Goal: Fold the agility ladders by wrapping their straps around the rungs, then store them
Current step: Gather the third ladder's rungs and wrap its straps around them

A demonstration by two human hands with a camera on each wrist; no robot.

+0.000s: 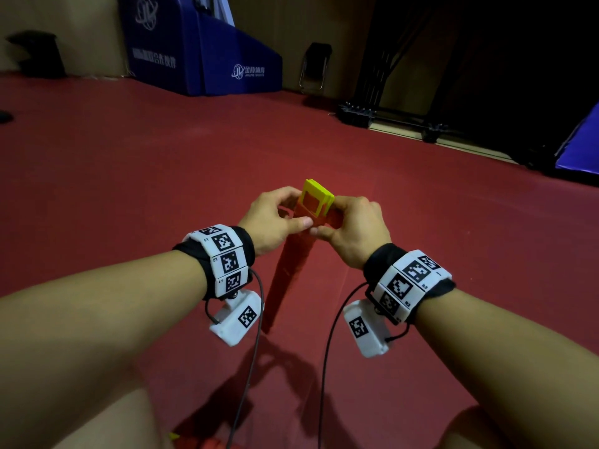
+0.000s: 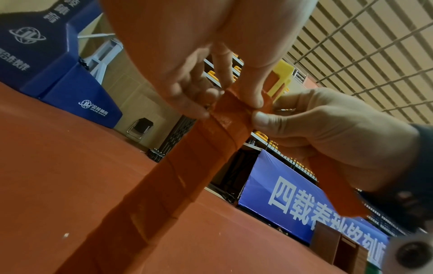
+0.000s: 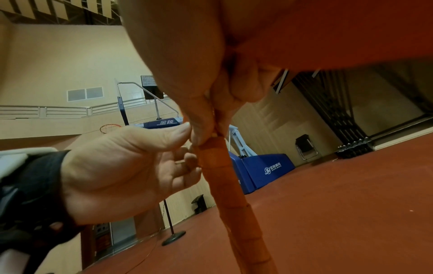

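A bundle of yellow rungs stands on end, wound down its length with red strap. Its yellow tops stick out above the hands, and the wrapped bundle slants down toward the floor. My left hand pinches the upper turns of strap from the left, thumb on the near face. My right hand pinches the same spot from the right, thumb against the left thumb. A loose strap end hangs below the right hand in the left wrist view. In the right wrist view the wrapped bundle runs down from the pinched fingers.
Red sports floor all around. Blue padded basketball stand base at the far wall, a folding chair to its right, black folded bleacher frame at right, blue mat at the far right edge. Yellow and red pieces lie at the bottom edge.
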